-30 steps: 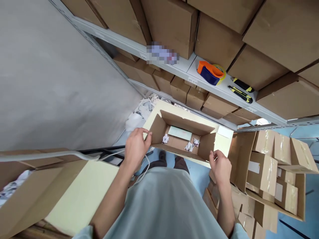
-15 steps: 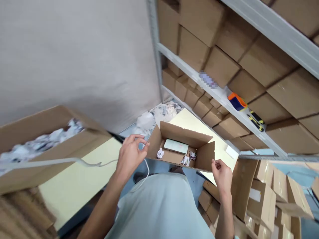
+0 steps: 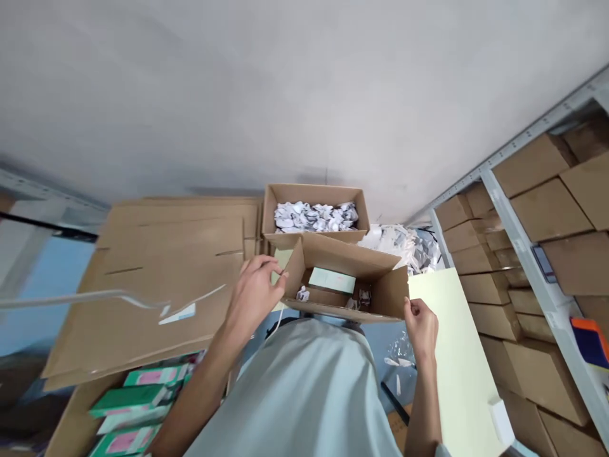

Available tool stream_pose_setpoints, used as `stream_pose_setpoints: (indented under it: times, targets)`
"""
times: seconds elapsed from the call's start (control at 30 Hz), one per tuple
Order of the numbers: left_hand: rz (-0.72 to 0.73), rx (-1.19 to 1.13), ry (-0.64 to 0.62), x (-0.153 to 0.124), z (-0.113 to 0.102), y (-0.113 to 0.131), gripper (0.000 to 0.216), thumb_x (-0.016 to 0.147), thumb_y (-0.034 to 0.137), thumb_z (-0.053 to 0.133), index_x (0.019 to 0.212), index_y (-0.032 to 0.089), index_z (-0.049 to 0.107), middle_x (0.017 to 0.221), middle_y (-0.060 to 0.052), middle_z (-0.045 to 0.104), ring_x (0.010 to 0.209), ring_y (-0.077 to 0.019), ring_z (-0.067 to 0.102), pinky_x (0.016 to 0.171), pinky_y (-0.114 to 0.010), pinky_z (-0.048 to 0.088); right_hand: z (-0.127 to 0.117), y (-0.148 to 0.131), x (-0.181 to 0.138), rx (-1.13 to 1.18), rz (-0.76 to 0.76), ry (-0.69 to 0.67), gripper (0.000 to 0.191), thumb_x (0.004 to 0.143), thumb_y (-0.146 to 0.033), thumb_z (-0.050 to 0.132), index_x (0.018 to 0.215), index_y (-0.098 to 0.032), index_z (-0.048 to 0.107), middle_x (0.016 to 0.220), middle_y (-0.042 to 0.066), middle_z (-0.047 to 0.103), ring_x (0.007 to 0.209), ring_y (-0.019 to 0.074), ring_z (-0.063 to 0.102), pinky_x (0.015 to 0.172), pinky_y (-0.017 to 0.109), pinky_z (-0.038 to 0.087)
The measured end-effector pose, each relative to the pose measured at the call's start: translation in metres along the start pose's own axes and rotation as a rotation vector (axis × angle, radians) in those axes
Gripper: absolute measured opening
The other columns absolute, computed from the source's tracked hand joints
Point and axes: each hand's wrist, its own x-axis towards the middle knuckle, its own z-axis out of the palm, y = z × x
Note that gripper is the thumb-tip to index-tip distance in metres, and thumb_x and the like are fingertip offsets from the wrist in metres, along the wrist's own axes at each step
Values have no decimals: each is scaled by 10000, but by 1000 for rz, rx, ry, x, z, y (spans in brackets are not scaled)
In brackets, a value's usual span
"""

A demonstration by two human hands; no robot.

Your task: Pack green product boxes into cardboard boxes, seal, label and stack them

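The open carton [image 3: 348, 255] lies between the left fingers [image 3: 278, 287] and right fingers [image 3: 408, 310], which grasp its opposite ends.

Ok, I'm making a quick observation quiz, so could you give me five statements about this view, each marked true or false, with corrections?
1. The left hand and right hand are at opposite ends of an open carton. True.
2. The open carton contains only paper scraps. False: a pale green box also lies inside.
3. The farther carton, just beyond the open one, is closed. False: its top is open, showing crumpled paper.
4. Green-and-pink packages lie at the lower left of the picture. True.
5. The orange-and-blue item is in the right hand. False: it is on the shelf at the right.
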Motion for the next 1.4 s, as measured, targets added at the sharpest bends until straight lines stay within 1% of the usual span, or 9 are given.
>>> stream_pose_setpoints:
  times: [0.23, 0.5, 0.63, 0.7, 0.8, 0.93, 1.03, 1.2, 1.4]
  targets:
    - [-195, -5, 204, -23, -40, -57, 202, 955, 432, 574, 874, 274, 671, 1169, -145, 762, 1150, -378, 713, 1105, -575, 562, 46, -72, 45, -80, -238, -142, 677, 1021, -786, 333, 766, -250, 659, 586, 19, 608, 536, 198, 528, 613, 295, 321]
    - [-350, -83, 258, -38, -37, -72, 216, 947, 485, 600, 883, 291, 668, 1128, -129, 774, 1118, -389, 738, 1069, -597, 584, 45, -100, 86, -127, -404, -306, 668, 1023, -804, 412, 761, -243, 665, 560, -8, 592, 532, 196, 574, 590, 286, 362]
    - [-378, -99, 226, -33, -29, -70, 159, 911, 446, 606, 867, 299, 646, 1095, -112, 784, 1097, -369, 752, 1044, -559, 594, 53, -136, 140, -82, -517, -222, 640, 1043, -781, 480, 956, -203, 742, 681, 23, 704, 622, 212, 665, 642, 288, 446]
    - [-370, -109, 223, -28, -25, -67, 145, 908, 432, 592, 880, 293, 623, 1086, -116, 792, 1097, -361, 756, 1034, -539, 594, 75, -167, 178, -141, -606, -249, 532, 1080, -663, 513, 1122, -194, 762, 837, 63, 792, 778, 240, 748, 719, 295, 491]
    - [-370, -123, 255, -22, -22, -61, 194, 949, 457, 568, 963, 277, 638, 1113, -131, 802, 1112, -355, 756, 1024, -519, 593, 125, -219, 231, -376, -726, -596, 385, 1107, -402, 570, 1415, -212, 702, 1123, 91, 852, 1045, 243, 786, 890, 299, 532]
    - [-389, -132, 315, -14, -20, -55, 212, 970, 440, 555, 1037, 269, 660, 1112, -127, 809, 1109, -340, 759, 1035, -498, 591, 192, -265, 271, -521, -792, -819, 541, 871, -326, 926, 1383, -245, 772, 1124, 64, 868, 1074, 257, 802, 918, 272, 552]
    - [-411, -163, 351, -11, -15, -52, 215, 968, 428, 557, 1060, 266, 665, 1128, -128, 812, 1127, -335, 758, 1057, -486, 586, 221, -270, 276, -627, -826, -880, 591, 814, -327, 995, 1359, -236, 788, 1238, 97, 845, 1176, 293, 785, 1010, 331, 583]
    - [-480, -187, 387, -8, 0, -50, 237, 979, 434, 528, 1100, 273, 652, 1154, -133, 814, 1137, -340, 762, 1029, -484, 599, 234, -262, 267, -714, -887, -900, 383, 1062, -433, 776, 1362, -199, 731, 1426, 110, 737, 1269, 281, 735, 1113, 528, 614]
    - [-452, -180, 392, -6, 6, -51, 245, 983, 395, 512, 1137, 262, 650, 1192, -157, 805, 1177, -353, 760, 1051, -500, 600, 206, -270, 263, -635, -935, -797, 158, 998, -250, 824, 1150, -209, 817, 1206, 84, 834, 1161, 267, 777, 1018, 354, 583]
